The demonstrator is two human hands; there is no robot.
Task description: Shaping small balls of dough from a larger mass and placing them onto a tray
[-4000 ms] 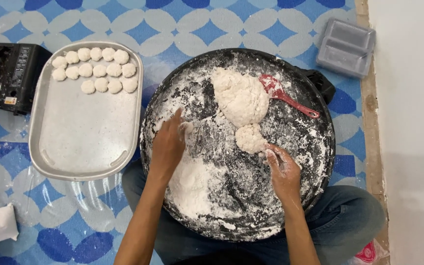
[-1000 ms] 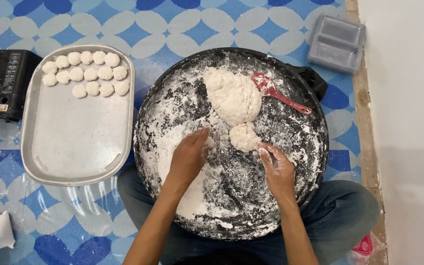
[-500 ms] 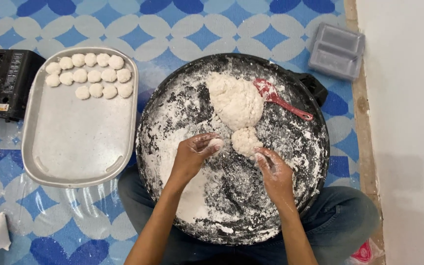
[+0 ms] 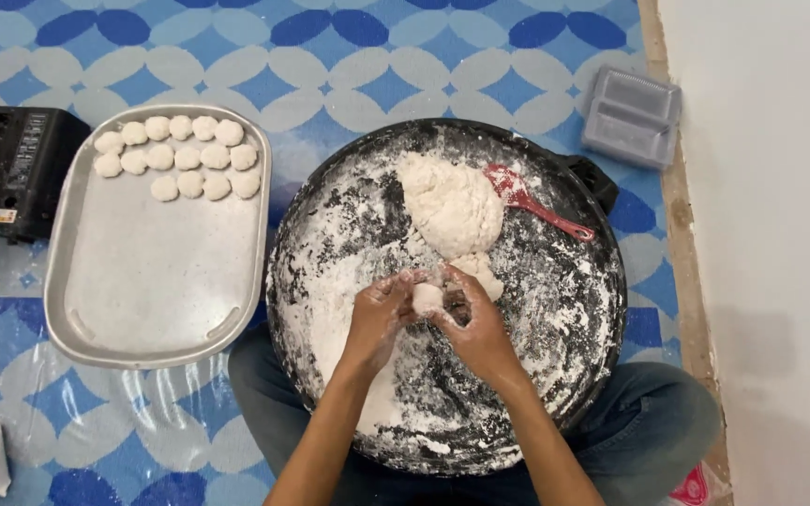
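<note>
Head view: the left hand [image 4: 379,319] and right hand [image 4: 476,328] meet over the middle of the floured black pan [image 4: 592,309], fingers curled around a small dough piece [image 4: 427,298] pinched between them. The piece is a roundish lump with no clear long axis; it sits between the 2 sets of fingertips, above the pan's surface, and whether it touches the pan cannot be told. Just beyond the hands lies the big dough mass [image 4: 452,208], its long axis running from the pan's far side toward the person, its narrow end pointing at the hands. A red spatula [image 4: 534,201] rests right of the mass, handle pointing to the pan's right rim. Left of the pan, a metal tray [image 4: 152,290] holds 12 dough discs [image 4: 176,157] in rows at its far end. A stove [image 4: 7,169] sits at far left, a grey container [image 4: 632,116] at upper right.
</note>
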